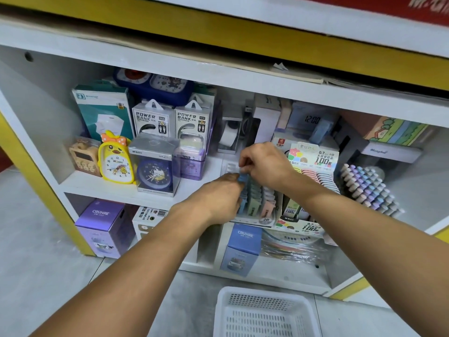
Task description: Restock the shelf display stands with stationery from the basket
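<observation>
Hidden: left hand point(220, 198) is covering the display stand's point(257, 203) left rows; fingertips hard to make out
Hands: both are meeting over the stand; right hand point(263, 164) is pinching a blue packet point(242, 178); left fingers are curling onto the same packet
Basket: white basket point(264, 312) is sitting on the floor below, cut off by the frame edge
Around: yellow duck clock point(116, 159) is standing well left; pastel pen rack point(369, 188) is standing right of the stand

White shelf point(80, 183) across mid-frame, bearing at left a yellow duck clock point(116, 159), a boxed blue clock point(154, 166) and power bank boxes point(153, 120); at right a pencil-lead display stand point(308, 181) and pastel pen rack point(369, 188); grey floor point(36, 251) below, carrying a white basket point(264, 312) at bottom centre.
</observation>
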The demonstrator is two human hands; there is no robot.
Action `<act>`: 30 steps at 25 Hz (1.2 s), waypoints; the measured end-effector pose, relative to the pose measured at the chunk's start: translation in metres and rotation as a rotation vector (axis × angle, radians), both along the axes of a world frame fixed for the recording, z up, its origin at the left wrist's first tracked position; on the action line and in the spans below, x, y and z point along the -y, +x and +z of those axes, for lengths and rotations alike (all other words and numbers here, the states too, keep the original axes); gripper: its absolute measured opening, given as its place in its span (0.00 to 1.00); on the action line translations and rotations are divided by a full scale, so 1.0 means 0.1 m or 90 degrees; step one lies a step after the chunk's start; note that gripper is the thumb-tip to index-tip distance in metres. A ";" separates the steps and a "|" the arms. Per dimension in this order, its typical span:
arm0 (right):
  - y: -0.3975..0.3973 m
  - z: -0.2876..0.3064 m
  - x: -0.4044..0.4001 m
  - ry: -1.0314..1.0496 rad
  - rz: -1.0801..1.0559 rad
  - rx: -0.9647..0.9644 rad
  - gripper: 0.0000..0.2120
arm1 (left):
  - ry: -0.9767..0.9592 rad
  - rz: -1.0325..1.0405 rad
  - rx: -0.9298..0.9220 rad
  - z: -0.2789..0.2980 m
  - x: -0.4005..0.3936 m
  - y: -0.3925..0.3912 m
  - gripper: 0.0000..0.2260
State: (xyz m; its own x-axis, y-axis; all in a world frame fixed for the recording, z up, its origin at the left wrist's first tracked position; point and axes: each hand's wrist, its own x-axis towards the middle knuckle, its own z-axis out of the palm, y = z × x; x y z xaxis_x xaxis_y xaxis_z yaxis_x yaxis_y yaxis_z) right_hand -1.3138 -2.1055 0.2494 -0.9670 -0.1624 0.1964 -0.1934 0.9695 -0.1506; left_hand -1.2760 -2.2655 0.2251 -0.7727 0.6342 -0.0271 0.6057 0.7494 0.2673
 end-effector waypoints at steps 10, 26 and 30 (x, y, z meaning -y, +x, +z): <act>0.13 0.06 0.05 0.121 0.050 0.032 0.11 | 0.052 0.035 -0.052 0.02 -0.06 -0.02 0.13; 1.00 0.06 -0.36 0.033 -0.028 0.040 0.23 | -0.017 0.121 -0.036 -0.14 -0.47 -0.04 0.26; 1.29 0.42 -0.97 -0.115 -0.124 -0.132 0.18 | 0.096 0.070 -0.082 0.14 -0.79 0.08 0.25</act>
State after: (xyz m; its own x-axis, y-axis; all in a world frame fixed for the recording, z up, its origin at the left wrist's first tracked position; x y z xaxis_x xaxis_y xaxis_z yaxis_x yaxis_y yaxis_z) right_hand -1.1853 -2.0086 0.2912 -0.9127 0.0772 0.4012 -0.0513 0.9525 -0.3002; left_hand -1.2677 -2.1868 0.2392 -0.8286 0.5348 0.1657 0.5586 0.7705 0.3069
